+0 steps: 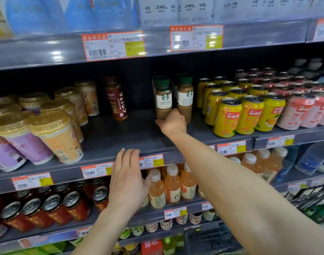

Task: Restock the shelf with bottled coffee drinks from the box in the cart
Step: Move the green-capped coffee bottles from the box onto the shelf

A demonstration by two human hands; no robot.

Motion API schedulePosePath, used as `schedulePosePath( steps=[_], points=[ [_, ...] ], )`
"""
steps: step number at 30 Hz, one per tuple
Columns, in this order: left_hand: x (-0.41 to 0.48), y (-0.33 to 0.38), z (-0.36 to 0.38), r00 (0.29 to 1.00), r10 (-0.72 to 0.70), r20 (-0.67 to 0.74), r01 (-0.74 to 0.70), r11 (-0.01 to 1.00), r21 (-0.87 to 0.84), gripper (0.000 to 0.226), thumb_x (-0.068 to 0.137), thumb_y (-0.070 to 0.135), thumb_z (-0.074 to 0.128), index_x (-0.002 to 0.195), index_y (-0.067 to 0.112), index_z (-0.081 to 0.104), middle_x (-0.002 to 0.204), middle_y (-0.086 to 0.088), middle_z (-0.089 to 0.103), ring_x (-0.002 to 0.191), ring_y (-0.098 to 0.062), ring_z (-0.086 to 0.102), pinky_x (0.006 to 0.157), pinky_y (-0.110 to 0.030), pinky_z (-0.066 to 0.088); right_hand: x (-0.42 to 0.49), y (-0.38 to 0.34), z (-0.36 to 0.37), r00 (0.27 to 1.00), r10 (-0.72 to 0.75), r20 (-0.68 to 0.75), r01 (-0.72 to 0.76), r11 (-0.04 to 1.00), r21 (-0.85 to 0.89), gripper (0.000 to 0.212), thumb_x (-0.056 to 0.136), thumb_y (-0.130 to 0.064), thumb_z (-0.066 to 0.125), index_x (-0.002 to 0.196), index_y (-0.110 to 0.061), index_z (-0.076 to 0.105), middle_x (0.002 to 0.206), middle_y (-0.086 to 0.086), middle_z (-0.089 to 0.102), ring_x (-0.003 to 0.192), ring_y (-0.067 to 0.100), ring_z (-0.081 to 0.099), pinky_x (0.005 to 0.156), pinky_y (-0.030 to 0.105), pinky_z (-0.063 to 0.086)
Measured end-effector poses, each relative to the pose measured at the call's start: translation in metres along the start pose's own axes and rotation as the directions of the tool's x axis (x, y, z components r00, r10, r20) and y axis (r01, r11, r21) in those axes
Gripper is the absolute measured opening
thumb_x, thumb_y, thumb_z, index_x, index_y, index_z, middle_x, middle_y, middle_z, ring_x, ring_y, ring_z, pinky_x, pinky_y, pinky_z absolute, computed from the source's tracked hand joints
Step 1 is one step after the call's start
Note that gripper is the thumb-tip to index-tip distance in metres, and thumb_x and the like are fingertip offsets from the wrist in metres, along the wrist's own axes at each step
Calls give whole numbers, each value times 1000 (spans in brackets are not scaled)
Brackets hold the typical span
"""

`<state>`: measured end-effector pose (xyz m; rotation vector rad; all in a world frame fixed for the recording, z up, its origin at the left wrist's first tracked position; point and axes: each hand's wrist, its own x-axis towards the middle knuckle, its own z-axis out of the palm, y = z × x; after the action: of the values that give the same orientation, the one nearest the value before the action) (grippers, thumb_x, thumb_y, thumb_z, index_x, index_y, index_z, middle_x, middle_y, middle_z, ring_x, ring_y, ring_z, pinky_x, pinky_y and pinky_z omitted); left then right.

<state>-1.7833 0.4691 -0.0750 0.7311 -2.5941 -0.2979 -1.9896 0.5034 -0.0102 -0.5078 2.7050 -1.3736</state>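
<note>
- The latte bottles [164, 97], green-capped and filled with pale brown coffee, stand upright at the centre of the frame on the middle shelf [120, 137]. Two stand side by side in front, with more behind.
- The right hand [173, 123] reaches in from the lower right, its fingers curled round the base of the front left bottle, knuckles toward the camera.
- The left hand [127, 175], at lower centre, holds nothing. Its fingers are straight and together, with the tips at the shelf's front edge.
- Left of the lattes, across bare shelf, stands one dark Costa bottle [117, 99].
- Further left are gold-lidded cups [52, 133]. To the right are yellow cans [247, 115], then pink cans [301, 111].
- The shelf below holds red cans [52, 208] and white-capped juice bottles [172, 184].
- A dark mesh cart [209, 242] shows at the bottom right, and I cannot tell what is in it.
</note>
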Motion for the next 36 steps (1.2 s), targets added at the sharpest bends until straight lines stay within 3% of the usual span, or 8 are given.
schedulePosePath(
  steps=[5, 12, 17, 20, 23, 28, 32, 36],
  points=[
    [1, 2, -2, 1000, -20, 8, 20, 1000, -7, 82, 89, 46, 67, 154, 16, 27, 160, -2, 29, 153, -21, 9, 124, -42, 20, -12, 2, -10, 1000, -12, 20, 13, 1000, -24, 47, 88, -33, 72, 120, -5, 53, 120, 17, 65, 111, 36, 63, 78, 31, 45],
    [-4, 5, -9, 998, 0, 63, 2, 999, -37, 84, 91, 45, 66, 157, 15, 23, 166, -5, 17, 155, -24, -1, 125, -45, 17, -74, 15, -48, 990, -133, -48, 134, 991, 18, 45, 91, -27, 65, 131, -11, 53, 123, 12, 66, 113, 31, 62, 91, 37, 52],
    [-47, 25, -3, 983, 182, -29, -184, 979, -85, 66, 84, 26, 76, 141, 5, 48, 149, -15, 45, 146, -35, 29, 118, -50, 31, -163, 78, -78, 977, -204, -57, 204, 979, -18, 29, 92, -26, 59, 120, -17, 64, 114, 2, 70, 106, 21, 65, 91, 35, 51],
    [-94, 51, 18, 972, 231, 53, -210, 943, -258, 57, 85, 24, 74, 135, 7, 52, 137, -12, 53, 135, -32, 39, 112, -49, 38, -221, 144, -84, 994, -77, 80, 84, 992, -90, 26, 94, -28, 56, 118, -20, 64, 112, -2, 70, 101, 17, 65, 81, 31, 52],
    [-154, 75, 41, 932, 227, 282, -133, 939, -317, 56, 93, 37, 63, 141, 16, 46, 143, -2, 48, 138, -23, 34, 115, -40, 34, -278, 215, -89, 974, 145, 176, -104, 969, -224, 26, 96, -31, 57, 121, -22, 61, 111, -4, 70, 98, 18, 67, 79, 32, 55],
    [-252, 105, 87, 745, 198, 638, -13, 959, -282, 63, 96, 47, 54, 151, 25, 33, 153, 8, 37, 145, -15, 25, 120, -32, 25, -356, 322, -104, 869, 434, 237, -312, 853, -418, 30, 92, -33, 56, 119, -19, 61, 112, 3, 70, 106, 24, 65, 84, 31, 50],
    [-296, 127, 128, 611, 188, 769, 1, 971, -238, 65, 94, 45, 55, 152, 25, 33, 154, 4, 38, 146, -17, 26, 120, -33, 23, -383, 397, -122, 761, 579, 292, -405, 776, -484, 35, 89, -33, 58, 122, -22, 60, 114, 2, 70, 106, 24, 65, 85, 29, 49],
    [-317, 164, 182, 548, 164, 821, 9, 979, -201, 54, 95, 41, 55, 143, 20, 44, 142, 0, 49, 136, -22, 39, 115, -33, 30, -373, 462, -148, 701, 630, 333, -408, 738, -537, 29, 89, -28, 59, 115, -18, 63, 110, 8, 72, 107, 29, 66, 81, 32, 49]
  ],
)
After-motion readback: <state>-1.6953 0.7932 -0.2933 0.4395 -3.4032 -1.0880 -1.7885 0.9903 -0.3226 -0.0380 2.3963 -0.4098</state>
